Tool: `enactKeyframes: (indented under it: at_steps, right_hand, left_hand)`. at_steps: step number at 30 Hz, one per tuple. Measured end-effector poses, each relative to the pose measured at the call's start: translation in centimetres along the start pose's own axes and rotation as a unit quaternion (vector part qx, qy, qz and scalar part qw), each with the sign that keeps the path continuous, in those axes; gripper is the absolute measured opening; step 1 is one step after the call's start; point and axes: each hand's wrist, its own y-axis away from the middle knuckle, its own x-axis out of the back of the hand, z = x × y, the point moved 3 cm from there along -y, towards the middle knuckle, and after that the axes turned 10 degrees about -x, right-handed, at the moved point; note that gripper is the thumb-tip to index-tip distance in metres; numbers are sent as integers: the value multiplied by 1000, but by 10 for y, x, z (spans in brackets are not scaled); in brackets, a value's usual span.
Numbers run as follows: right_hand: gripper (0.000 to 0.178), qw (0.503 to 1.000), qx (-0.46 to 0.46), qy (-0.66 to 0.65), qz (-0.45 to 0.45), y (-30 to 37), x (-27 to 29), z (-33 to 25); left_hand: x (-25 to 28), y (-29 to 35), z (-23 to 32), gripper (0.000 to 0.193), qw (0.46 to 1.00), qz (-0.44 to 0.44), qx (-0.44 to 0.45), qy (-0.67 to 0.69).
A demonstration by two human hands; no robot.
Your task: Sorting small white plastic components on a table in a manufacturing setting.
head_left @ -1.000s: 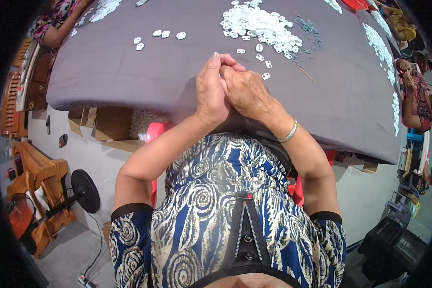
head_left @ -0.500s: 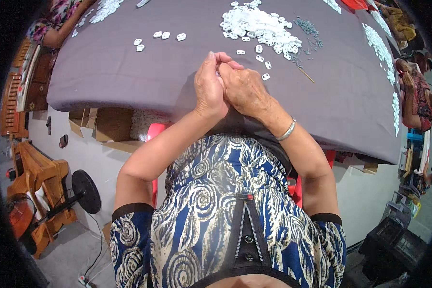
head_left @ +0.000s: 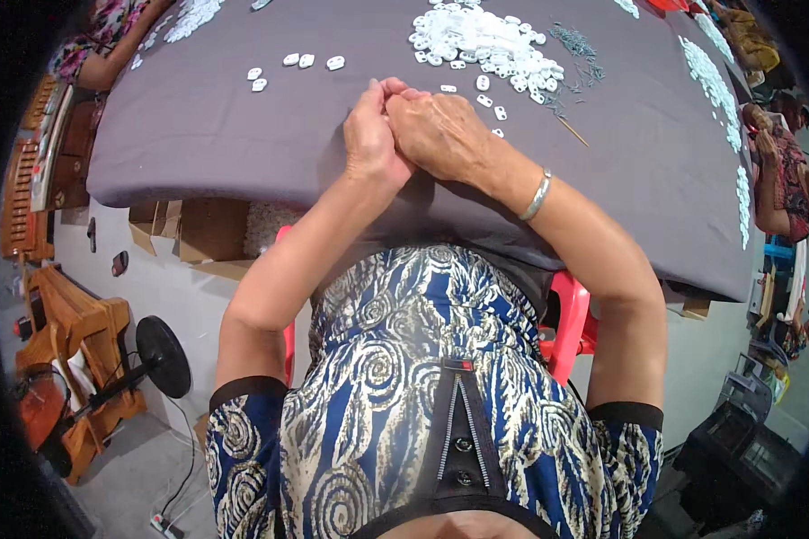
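One broad table spread with a grey cloth (head_left: 243,135) fills the upper part of the view, and a cardboard box (head_left: 214,229) shows below the cloth's near edge, on the left. On the cloth, ahead of the hands and a little to the right, sits a heap of small white pieces (head_left: 485,45). Nearer the person, the right hand (head_left: 442,135) lies curled over and against the left hand (head_left: 368,135), which is cupped, fingers bent inward; the two touch, closed together above the cloth, and whether anything is held between them cannot be told. Right of the heap, touching its edge in places, spreads a scatter of thin grey slivers (head_left: 577,42). A silvery bracelet (head_left: 537,195) circles the right wrist. A thin yellowish stick (head_left: 573,132) lies slantwise below the slivers. Smallest are the single pieces: several two-holed white ones (head_left: 484,101) between the heap and the right hand, and five loose white pieces (head_left: 335,63) well off to the left.
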Motion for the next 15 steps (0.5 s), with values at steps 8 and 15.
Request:
enactKeyframes:
  at_steps: [8, 15]
  right_hand:
    - [18, 1000, -8, -12, -15, -12, -2, 1]
    - [16, 999, 30, -42, 10, -9, 2, 1]
  left_hand:
    - [-5, -2, 9, 33, 1000, 16, -5, 9]
    - [2, -10, 3, 33, 997, 69, -6, -29]
